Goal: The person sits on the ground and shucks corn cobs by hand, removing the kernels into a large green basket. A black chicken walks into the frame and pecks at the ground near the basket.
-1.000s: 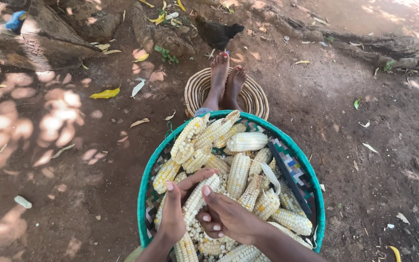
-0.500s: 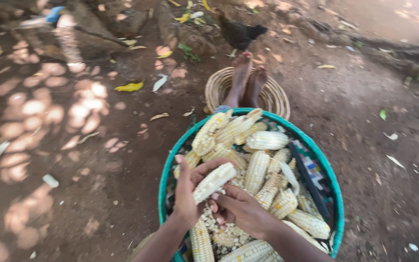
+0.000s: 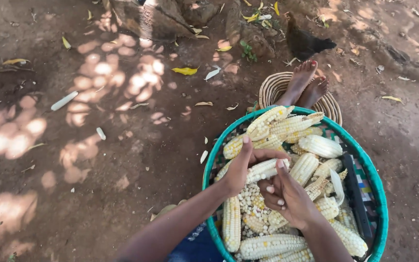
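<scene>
A round basket with a teal rim (image 3: pixel 209 167) sits on my lap, filled with several pale yellow corn cobs (image 3: pixel 320 145) and loose kernels (image 3: pixel 249 196). My left hand (image 3: pixel 238 167) and my right hand (image 3: pixel 287 191) both grip one corn cob (image 3: pixel 264 170) held across the basket's left half. My thumbs press on the cob. A long dark flat tool (image 3: pixel 356 194) lies along the basket's right side.
My bare feet (image 3: pixel 306 85) rest on a small woven coil mat (image 3: pixel 270 87) beyond the basket. A dark chicken (image 3: pixel 306 43) stands near the feet. Bare dirt ground with dry leaves, a tree root base (image 3: pixel 156 19) and stones lies around.
The view has swung so the basket sits further right in frame. Both hands keep hold of the same cob, which has shifted slightly between them.
</scene>
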